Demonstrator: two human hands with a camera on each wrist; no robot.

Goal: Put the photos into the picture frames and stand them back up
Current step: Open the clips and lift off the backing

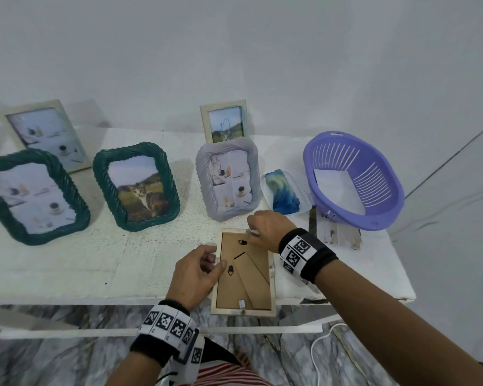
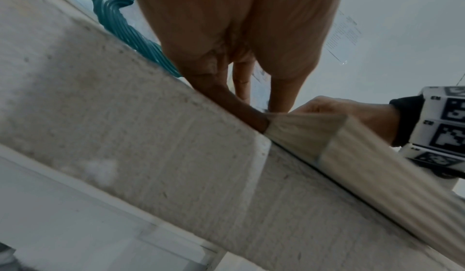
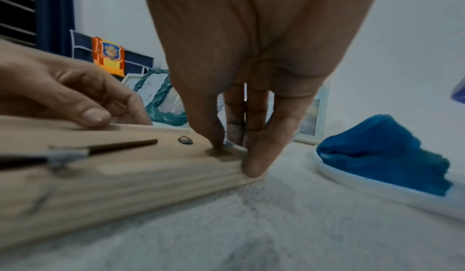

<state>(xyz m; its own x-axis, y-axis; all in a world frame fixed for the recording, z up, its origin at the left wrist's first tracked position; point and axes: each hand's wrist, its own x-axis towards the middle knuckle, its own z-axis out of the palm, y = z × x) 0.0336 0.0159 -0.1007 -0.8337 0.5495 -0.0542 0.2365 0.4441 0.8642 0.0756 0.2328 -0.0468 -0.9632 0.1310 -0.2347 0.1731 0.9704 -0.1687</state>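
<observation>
Face-down at the near edge of the white table (image 1: 67, 274), a pale wooden picture frame (image 1: 244, 310) shows its brown backing board (image 1: 234, 291), with a folded stand and two small black hangers on it. Its near end sticks out a little past the table edge. The person's left hand (image 1: 194, 274) sits at the frame's left rail, thumb pressed down on the backing board and fingers curled in against the rail, a grip that is grasping the frame. The right hand (image 1: 268, 228) is at the frame's far right corner, fingertips (image 3: 254, 166) bent down and pinching at the rim there, where a small metal tab shows; from the right wrist view the thumb presses on the board while a finger hooks the outer side.

Farther back stand five filled frames: a green rope-edged frame (image 1: 31, 196) at far left, a plain pale frame (image 1: 46, 135) behind it, a second green rope-edged frame (image 1: 137, 188) holding a cat photo, a grey rope-edged frame (image 1: 229, 179) just beyond the right hand, and a small pale frame (image 1: 225, 122) behind that. To the right lies a white tray with a blue cloth (image 1: 283, 192), and beside it a purple plastic basket (image 1: 354, 176) with a white sheet inside.
</observation>
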